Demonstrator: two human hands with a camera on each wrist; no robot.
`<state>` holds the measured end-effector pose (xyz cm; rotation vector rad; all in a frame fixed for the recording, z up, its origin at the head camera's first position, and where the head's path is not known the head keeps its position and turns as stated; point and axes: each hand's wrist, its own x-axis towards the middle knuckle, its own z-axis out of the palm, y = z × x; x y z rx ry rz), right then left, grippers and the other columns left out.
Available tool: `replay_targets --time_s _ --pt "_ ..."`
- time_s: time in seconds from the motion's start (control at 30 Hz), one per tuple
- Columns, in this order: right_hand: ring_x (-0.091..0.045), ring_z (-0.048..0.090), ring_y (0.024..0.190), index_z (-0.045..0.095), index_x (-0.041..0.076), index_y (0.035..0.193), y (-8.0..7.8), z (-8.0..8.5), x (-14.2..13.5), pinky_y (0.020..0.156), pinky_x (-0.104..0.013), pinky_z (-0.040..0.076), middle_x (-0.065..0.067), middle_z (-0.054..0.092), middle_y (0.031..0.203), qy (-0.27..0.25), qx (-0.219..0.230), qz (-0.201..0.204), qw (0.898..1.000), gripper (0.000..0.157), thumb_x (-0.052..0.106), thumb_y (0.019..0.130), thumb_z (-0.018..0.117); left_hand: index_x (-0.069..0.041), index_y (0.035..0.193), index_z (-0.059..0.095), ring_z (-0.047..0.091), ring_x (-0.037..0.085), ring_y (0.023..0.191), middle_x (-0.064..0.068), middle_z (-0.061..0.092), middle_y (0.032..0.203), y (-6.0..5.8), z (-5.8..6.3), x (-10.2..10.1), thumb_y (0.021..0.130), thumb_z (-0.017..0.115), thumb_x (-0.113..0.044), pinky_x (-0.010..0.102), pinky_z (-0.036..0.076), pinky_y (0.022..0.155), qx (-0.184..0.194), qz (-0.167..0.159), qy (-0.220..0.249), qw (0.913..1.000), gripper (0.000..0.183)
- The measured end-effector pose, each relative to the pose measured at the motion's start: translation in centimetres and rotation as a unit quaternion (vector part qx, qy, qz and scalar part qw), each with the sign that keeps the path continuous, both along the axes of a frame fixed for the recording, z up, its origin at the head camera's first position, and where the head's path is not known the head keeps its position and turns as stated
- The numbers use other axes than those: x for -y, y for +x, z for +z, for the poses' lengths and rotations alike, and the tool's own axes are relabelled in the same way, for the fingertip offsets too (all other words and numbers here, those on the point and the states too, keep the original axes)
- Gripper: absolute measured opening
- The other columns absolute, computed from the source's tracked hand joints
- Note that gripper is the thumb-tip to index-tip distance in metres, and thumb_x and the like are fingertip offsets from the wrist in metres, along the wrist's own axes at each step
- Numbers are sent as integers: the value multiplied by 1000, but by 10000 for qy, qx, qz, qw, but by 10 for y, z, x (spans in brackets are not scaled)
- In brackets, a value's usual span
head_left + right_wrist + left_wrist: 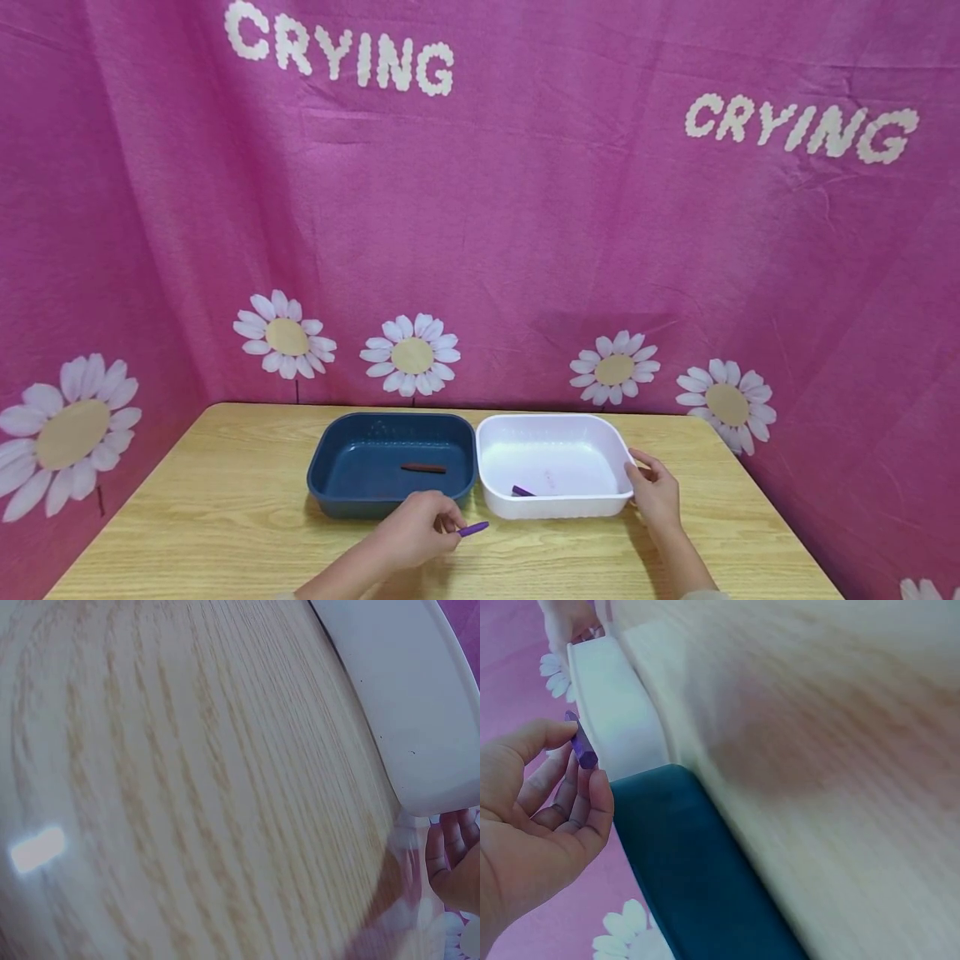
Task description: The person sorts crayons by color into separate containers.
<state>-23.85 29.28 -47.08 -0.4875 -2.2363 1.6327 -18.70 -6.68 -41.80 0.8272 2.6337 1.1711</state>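
My left hand [423, 529] pinches a purple crayon [473, 529] between thumb and fingers, in front of the gap between two trays. In the left wrist view the crayon [583, 742] shows a six-sided end. At the right end of the white tray [555, 507], my right hand [658, 492] grips the rim, thumb over the edge and fingers outside. Another purple crayon [522, 492] lies inside that tray near its front wall, partly hidden. A brown crayon [423, 468] lies in the dark blue tray [352, 506]. The right wrist view shows the right hand's fingers [456, 836] against the white tray's corner.
Both trays stand side by side, touching or nearly so, toward the back of a wooden table [225, 500]. Behind and at the sides hangs a pink cloth [495, 250] with white daisies and lettering. Wood surface extends in front of the trays and to either side.
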Motion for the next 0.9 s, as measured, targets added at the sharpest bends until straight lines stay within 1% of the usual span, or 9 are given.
replay_targets --time_s 0.1,0.23,0.43,0.5,0.6,0.8,0.9 --pt "-7 55 70 52 0 128 0 0 0 57 -20 50 -11 58 95 0 12 -6 10000 38 16 94 53 -7 82 70 49 1 67 -6 59 73 -2 4 -3 77 70 -7 18 43 60 -107 -25 53 9999 5" --pt "-7 55 71 51 0 129 0 -1 -1 57 -20 50 -14 57 98 -27 70 41 10000 39 18 94 53 -7 81 70 49 0 67 -6 59 72 -7 9 -8 77 70 -5 17 44 60 -316 -72 74 9994 5" --pt "-7 54 72 51 1 130 -2 -1 -1 58 -19 50 -17 56 102 -59 73 66 9999 39 18 95 53 -7 83 71 49 1 66 -6 58 72 -16 17 -14 78 69 -5 17 44 61 -329 -97 1 9994 5" --pt "-6 54 71 51 1 130 -1 -1 0 57 -19 50 -17 56 102 -60 54 59 10000 39 17 94 52 -7 83 71 49 1 67 -5 59 72 -19 20 -17 78 69 -5 17 44 61 -413 -110 14 9991 6" --pt "-5 54 70 51 1 129 -1 0 0 57 -19 50 -17 56 102 -40 26 45 10000 38 16 94 52 -8 83 71 49 1 68 -6 59 72 -23 22 -22 79 68 -6 17 44 62 -500 -77 -35 9987 6" --pt "-6 54 70 52 0 128 -1 0 0 57 -20 50 -15 57 98 9 -9 6 10000 38 15 94 52 -8 85 71 50 2 67 -6 61 71 -32 25 -36 80 68 -8 18 43 61 -421 6 -132 9990 6" --pt "-6 54 70 52 0 128 -1 0 0 56 -20 50 -14 56 97 23 15 -12 10000 38 15 93 53 -8 86 72 50 2 67 -5 62 71 -37 27 -42 79 67 -8 18 43 61 -518 27 -200 9985 8"
